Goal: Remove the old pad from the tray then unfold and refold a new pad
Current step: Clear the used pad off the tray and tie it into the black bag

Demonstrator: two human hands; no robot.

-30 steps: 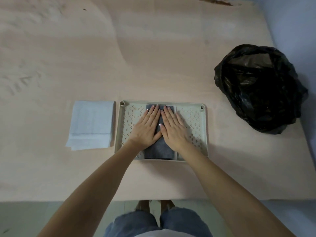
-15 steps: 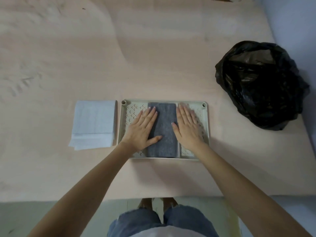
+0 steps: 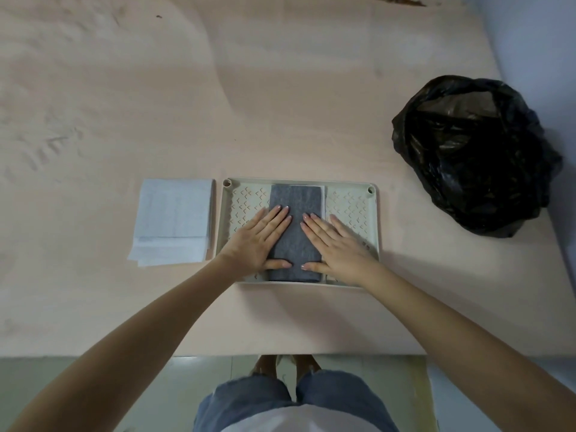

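Observation:
A pale green perforated tray (image 3: 350,207) lies on the table in front of me. A folded dark grey pad (image 3: 295,201) rests lengthwise in its middle, with a white edge showing along its right side. My left hand (image 3: 260,240) lies flat on the pad's left edge, fingers spread, thumb on the pad's near end. My right hand (image 3: 335,241) lies flat on the pad's right edge in the same way, thumb pointing inward. Neither hand grips anything. A stack of folded white pads (image 3: 173,221) sits just left of the tray.
A crumpled black plastic bag (image 3: 473,154) stands open at the right of the table, close to a bluish wall. The table's near edge runs just below the tray, with my legs and the tiled floor beyond it.
My hands went from pressing together on the pad's centre, to apart on its sides, and now have slid back toward me with thumbs resting on the pad's near end.

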